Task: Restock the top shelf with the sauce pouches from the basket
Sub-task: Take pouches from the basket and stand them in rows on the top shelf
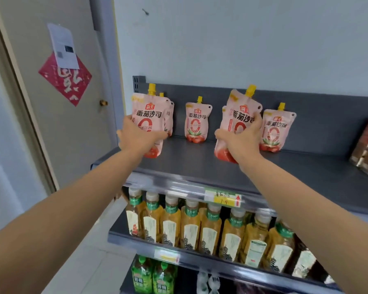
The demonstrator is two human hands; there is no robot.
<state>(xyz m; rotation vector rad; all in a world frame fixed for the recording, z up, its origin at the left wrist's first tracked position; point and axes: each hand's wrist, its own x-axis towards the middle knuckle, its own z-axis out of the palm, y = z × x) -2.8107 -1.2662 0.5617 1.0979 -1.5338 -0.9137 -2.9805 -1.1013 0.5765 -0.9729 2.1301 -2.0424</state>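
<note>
My left hand (pixel 136 136) grips one pink plastic sauce pouch with a yellow spout (pixel 148 122), my right hand (pixel 241 137) another (pixel 238 124). Both stand upright, long axes vertical, over the front of the dark grey metal top shelf (pixel 200 162). The open spots lie straight behind them, nearer the back row.

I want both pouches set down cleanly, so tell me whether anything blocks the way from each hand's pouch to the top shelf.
Nothing visible does. The left hand holds a pouch in front of another pouch; the right hand holds its pouch between two standing pouches. The top shelf is bare beneath both.
</note>
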